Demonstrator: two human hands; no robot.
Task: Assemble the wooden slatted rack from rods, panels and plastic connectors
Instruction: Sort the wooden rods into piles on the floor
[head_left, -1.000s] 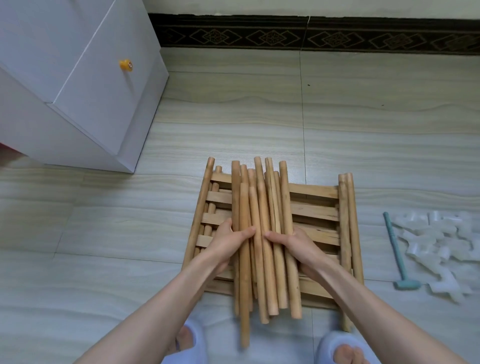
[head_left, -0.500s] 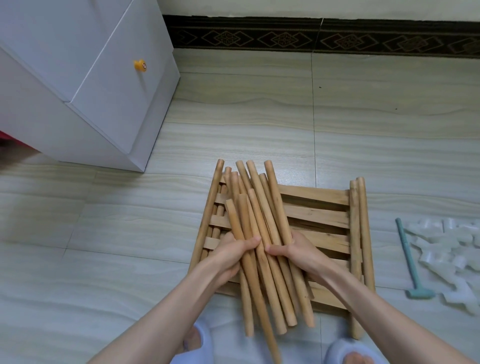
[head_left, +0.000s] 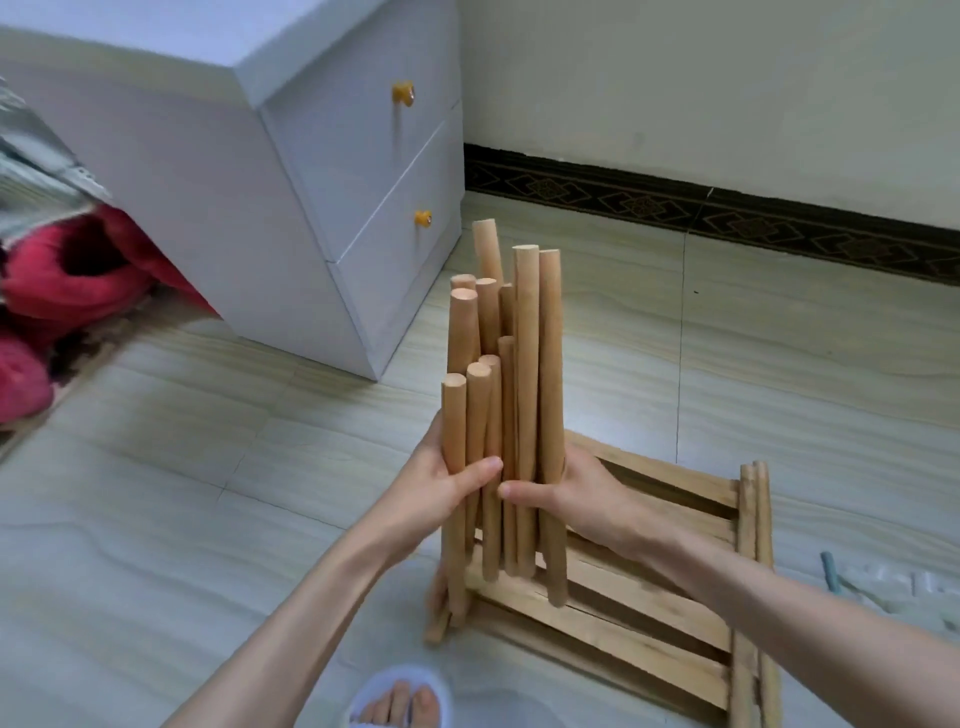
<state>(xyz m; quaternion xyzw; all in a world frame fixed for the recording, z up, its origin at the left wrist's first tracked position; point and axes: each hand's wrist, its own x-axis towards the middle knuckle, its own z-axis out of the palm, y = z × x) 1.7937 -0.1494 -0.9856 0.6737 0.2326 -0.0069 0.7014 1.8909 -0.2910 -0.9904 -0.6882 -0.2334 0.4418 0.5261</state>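
I grip a bundle of rods (head_left: 498, 415) upright between both hands, my left hand (head_left: 441, 488) wrapped around its left side with the thumb across the front, my right hand (head_left: 566, 488) curled around its right side. The rods stand at uneven heights, their lower ends hanging just above the panels (head_left: 649, 613), which lie stacked flat on the floor (head_left: 182, 493) in front of me. Two more rods (head_left: 756, 571) lie along the stack's right edge.

The floor is pale tile with a wood-grain pattern. To the left stands a white cabinet (head_left: 291, 197) with two drawers, each with a small yellow knob (head_left: 403, 93). Left of it lies something red and plush (head_left: 67, 275). Behind runs a cream wall (head_left: 727, 93) with a dark patterned skirting (head_left: 675, 208). At the far right edge I see a teal tool (head_left: 830, 569) beside white connectors (head_left: 924, 587), blurred. My foot (head_left: 400, 701) in a white slipper shows at the bottom.
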